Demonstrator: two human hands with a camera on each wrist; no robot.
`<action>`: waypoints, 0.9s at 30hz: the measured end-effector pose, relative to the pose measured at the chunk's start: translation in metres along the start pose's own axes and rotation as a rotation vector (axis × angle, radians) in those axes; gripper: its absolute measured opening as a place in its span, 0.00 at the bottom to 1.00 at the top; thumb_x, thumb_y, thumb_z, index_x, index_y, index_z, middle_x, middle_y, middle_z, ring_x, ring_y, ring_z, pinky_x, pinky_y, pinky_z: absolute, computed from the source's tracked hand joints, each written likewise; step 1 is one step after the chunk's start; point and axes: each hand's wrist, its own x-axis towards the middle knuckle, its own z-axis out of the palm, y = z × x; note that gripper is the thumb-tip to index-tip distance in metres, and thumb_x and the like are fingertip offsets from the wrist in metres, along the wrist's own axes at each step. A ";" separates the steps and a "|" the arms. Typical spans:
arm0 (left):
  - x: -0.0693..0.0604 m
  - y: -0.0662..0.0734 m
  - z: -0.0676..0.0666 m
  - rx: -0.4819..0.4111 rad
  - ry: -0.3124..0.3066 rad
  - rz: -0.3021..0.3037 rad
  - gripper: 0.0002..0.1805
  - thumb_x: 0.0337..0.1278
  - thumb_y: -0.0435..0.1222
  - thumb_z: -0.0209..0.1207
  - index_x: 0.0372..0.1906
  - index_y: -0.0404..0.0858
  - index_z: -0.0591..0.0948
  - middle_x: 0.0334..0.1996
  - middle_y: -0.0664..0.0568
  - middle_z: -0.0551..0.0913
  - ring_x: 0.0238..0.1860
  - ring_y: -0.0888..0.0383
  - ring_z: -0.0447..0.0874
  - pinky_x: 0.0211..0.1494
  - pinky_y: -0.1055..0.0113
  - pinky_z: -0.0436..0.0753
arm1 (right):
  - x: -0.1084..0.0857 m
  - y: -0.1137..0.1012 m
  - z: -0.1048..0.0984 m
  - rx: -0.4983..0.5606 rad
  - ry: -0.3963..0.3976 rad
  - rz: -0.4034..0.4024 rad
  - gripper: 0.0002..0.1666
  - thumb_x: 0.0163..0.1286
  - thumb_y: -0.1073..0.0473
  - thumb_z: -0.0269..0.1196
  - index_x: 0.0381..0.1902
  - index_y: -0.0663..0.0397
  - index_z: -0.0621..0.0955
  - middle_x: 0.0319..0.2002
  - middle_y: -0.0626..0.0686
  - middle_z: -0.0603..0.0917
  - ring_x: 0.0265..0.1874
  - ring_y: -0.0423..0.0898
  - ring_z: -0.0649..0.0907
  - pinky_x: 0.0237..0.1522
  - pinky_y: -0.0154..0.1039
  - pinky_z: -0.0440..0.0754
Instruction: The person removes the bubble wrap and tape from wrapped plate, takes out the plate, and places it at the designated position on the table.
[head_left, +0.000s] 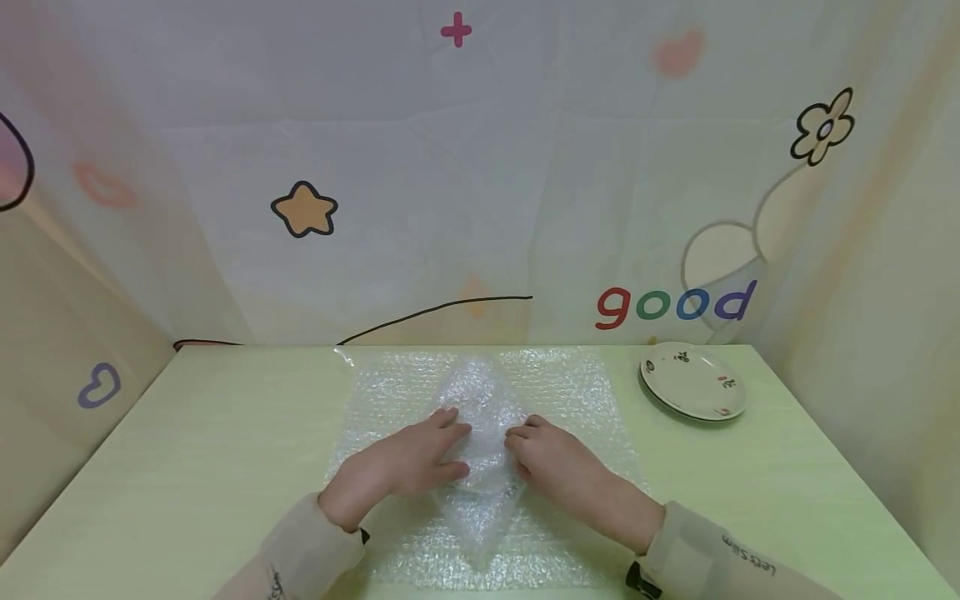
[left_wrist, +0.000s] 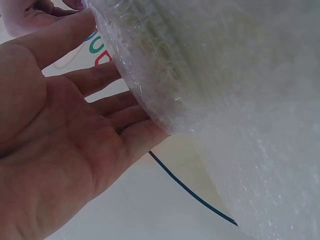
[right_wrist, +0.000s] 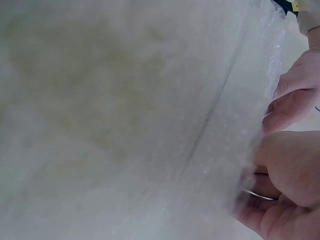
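A sheet of bubble wrap (head_left: pixel 573 387) is spread on the table, with a folded, roughly diamond-shaped bubble-wrap bundle (head_left: pixel 482 392) lying over its middle. What is inside the bundle cannot be made out. My left hand (head_left: pixel 408 458) lies against the bundle's left side, its fingers extended; the left wrist view shows the fingertips touching the plastic edge (left_wrist: pixel 131 82). On the opposite side, my right hand (head_left: pixel 562 462) has curled fingers gripping the bundle's edge. In the right wrist view, this hand (right_wrist: pixel 290 185) pinches the film, blurred at the fingertips.
Stacked white plates (head_left: pixel 693 382) with small printed patterns stand at the table's back right. The pale green table (head_left: pixel 240 433) extends to both sides of the wrap. A printed curtain (head_left: pixel 420 167) hangs behind the table and along its sides.
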 end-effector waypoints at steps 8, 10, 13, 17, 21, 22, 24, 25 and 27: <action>0.005 0.005 0.000 0.041 -0.012 -0.044 0.30 0.73 0.41 0.62 0.71 0.29 0.71 0.76 0.31 0.60 0.76 0.39 0.60 0.73 0.49 0.67 | -0.001 -0.001 0.000 -0.041 0.043 -0.036 0.07 0.60 0.74 0.70 0.35 0.62 0.86 0.38 0.55 0.89 0.35 0.50 0.82 0.39 0.40 0.84; 0.005 0.007 0.000 0.046 -0.014 -0.051 0.30 0.72 0.41 0.63 0.71 0.29 0.72 0.75 0.31 0.61 0.75 0.39 0.61 0.73 0.49 0.68 | -0.001 -0.001 0.001 -0.069 0.046 -0.046 0.07 0.61 0.75 0.70 0.36 0.63 0.86 0.39 0.55 0.89 0.36 0.50 0.82 0.41 0.40 0.84; 0.006 0.009 -0.001 0.055 -0.015 -0.057 0.29 0.71 0.40 0.63 0.69 0.29 0.72 0.75 0.31 0.62 0.74 0.38 0.63 0.71 0.49 0.70 | -0.001 -0.002 0.002 -0.107 0.045 -0.051 0.09 0.60 0.76 0.69 0.38 0.63 0.86 0.41 0.56 0.89 0.37 0.50 0.83 0.42 0.40 0.85; 0.008 0.011 -0.001 0.063 -0.015 -0.066 0.29 0.70 0.40 0.64 0.68 0.29 0.73 0.74 0.32 0.64 0.73 0.38 0.65 0.70 0.49 0.72 | -0.002 -0.004 0.003 -0.146 0.031 -0.048 0.13 0.58 0.77 0.70 0.40 0.63 0.86 0.42 0.56 0.88 0.40 0.51 0.84 0.44 0.40 0.85; 0.009 0.012 -0.001 0.066 -0.015 -0.071 0.28 0.70 0.39 0.65 0.67 0.29 0.74 0.73 0.33 0.65 0.72 0.39 0.66 0.69 0.49 0.73 | -0.002 -0.005 0.003 -0.178 0.033 -0.057 0.14 0.56 0.77 0.71 0.41 0.63 0.86 0.42 0.56 0.88 0.40 0.51 0.84 0.43 0.39 0.85; 0.009 0.012 -0.001 0.065 -0.016 -0.073 0.28 0.70 0.39 0.65 0.67 0.29 0.74 0.72 0.33 0.66 0.72 0.39 0.66 0.69 0.49 0.73 | -0.002 -0.006 0.003 -0.183 0.035 -0.058 0.14 0.56 0.77 0.71 0.41 0.63 0.86 0.42 0.55 0.88 0.39 0.50 0.84 0.43 0.39 0.85; 0.009 0.012 -0.001 0.063 -0.018 -0.077 0.28 0.70 0.39 0.65 0.67 0.29 0.74 0.73 0.33 0.65 0.73 0.39 0.65 0.69 0.49 0.73 | -0.002 -0.006 0.003 -0.193 0.037 -0.059 0.14 0.56 0.76 0.71 0.41 0.62 0.86 0.41 0.55 0.88 0.39 0.50 0.84 0.43 0.38 0.85; 0.009 0.012 -0.001 0.061 -0.018 -0.078 0.28 0.70 0.39 0.65 0.67 0.29 0.74 0.73 0.33 0.66 0.73 0.39 0.65 0.69 0.49 0.73 | -0.002 -0.006 0.003 -0.197 0.038 -0.060 0.14 0.56 0.76 0.71 0.41 0.62 0.86 0.42 0.55 0.88 0.39 0.50 0.84 0.43 0.38 0.85; 0.009 0.011 0.000 0.059 -0.018 -0.078 0.28 0.70 0.39 0.65 0.67 0.29 0.74 0.72 0.33 0.66 0.73 0.39 0.66 0.69 0.49 0.73 | -0.002 -0.006 0.002 -0.203 0.036 -0.059 0.15 0.56 0.76 0.71 0.42 0.63 0.86 0.42 0.55 0.88 0.39 0.50 0.84 0.43 0.38 0.85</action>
